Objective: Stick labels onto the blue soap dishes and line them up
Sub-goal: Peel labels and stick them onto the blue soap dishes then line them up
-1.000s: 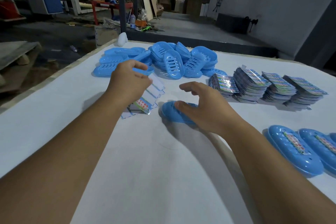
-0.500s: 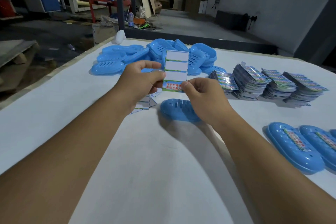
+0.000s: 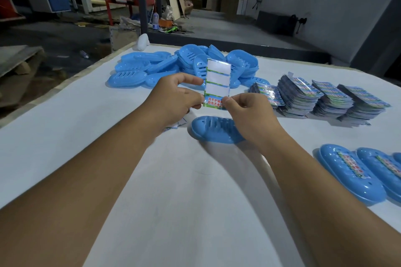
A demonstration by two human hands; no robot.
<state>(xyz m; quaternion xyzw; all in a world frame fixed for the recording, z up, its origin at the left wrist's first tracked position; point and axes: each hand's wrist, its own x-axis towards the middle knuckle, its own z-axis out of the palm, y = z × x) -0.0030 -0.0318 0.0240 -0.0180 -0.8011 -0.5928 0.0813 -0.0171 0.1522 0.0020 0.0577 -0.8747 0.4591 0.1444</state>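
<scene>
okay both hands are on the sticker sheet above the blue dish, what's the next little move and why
Probably peel the last printed label off the label sheet with the right hand while the left hand holds the sheet. The upper panels look blank, and the soap dish below bears no label.
</scene>
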